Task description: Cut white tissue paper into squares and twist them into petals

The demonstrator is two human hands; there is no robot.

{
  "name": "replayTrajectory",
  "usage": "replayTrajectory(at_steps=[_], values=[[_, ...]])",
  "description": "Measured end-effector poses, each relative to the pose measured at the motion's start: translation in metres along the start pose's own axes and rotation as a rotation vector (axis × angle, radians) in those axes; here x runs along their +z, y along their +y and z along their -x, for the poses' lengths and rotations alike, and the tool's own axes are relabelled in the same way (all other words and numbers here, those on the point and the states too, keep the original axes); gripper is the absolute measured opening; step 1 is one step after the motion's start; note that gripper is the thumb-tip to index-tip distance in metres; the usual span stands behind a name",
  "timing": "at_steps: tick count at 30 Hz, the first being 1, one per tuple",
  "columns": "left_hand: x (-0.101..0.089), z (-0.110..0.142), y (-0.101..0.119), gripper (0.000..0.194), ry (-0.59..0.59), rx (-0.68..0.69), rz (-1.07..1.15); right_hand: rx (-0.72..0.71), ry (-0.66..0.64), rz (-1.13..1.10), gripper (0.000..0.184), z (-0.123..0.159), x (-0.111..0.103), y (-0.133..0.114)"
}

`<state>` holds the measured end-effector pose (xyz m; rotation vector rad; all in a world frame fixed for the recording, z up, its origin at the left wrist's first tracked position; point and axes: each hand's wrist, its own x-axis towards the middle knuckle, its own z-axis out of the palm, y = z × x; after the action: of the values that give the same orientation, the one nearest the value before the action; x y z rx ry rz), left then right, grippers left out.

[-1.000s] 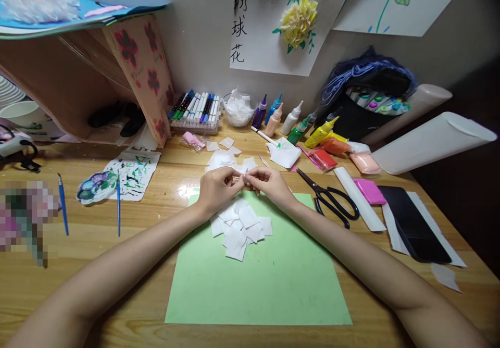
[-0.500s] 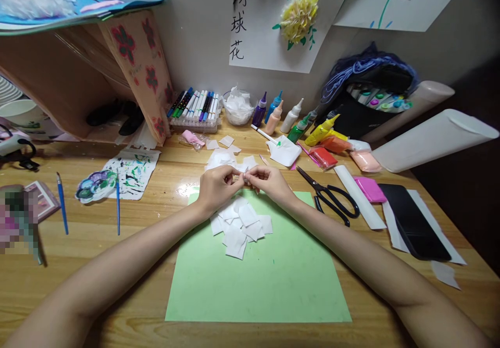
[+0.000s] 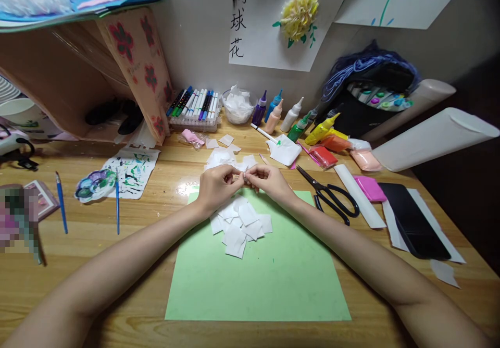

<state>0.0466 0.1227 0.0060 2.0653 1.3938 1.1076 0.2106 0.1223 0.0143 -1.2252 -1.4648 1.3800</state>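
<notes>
My left hand and my right hand meet fingertip to fingertip above the far edge of a green paper sheet. Both pinch a small white paper piece between them. Just below the hands, a pile of several white paper squares lies on the green sheet. More white paper squares are scattered on the wooden table beyond the hands.
Black scissors lie right of the hands, with pink clay and a black phone further right. Paint bottles, a marker set and a tissue bowl line the wall. Two blue brushes and a paint palette lie left.
The hands have stayed together on the paper piece with only slight finger movement. The view has shifted a little.
</notes>
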Motion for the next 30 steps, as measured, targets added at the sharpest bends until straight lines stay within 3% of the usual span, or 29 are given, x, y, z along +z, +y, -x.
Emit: replayTrajectory(at_steps=[15,22,30], values=[[0.0005,-0.0003,-0.0004,0.013,-0.004,-0.009,-0.005,-0.014,-0.013,0.011,0.019,0.0000,-0.0004,0.0024],[-0.0002,-0.0010,0.0008,0.016,0.002,0.003,0.001,0.011,0.059,-0.004,0.017,0.0002,0.0007,-0.0009],[-0.0003,-0.0002,0.0007,0.019,-0.055,-0.009,-0.018,0.013,0.022,-0.008,0.020,0.0002,-0.0002,-0.0009]])
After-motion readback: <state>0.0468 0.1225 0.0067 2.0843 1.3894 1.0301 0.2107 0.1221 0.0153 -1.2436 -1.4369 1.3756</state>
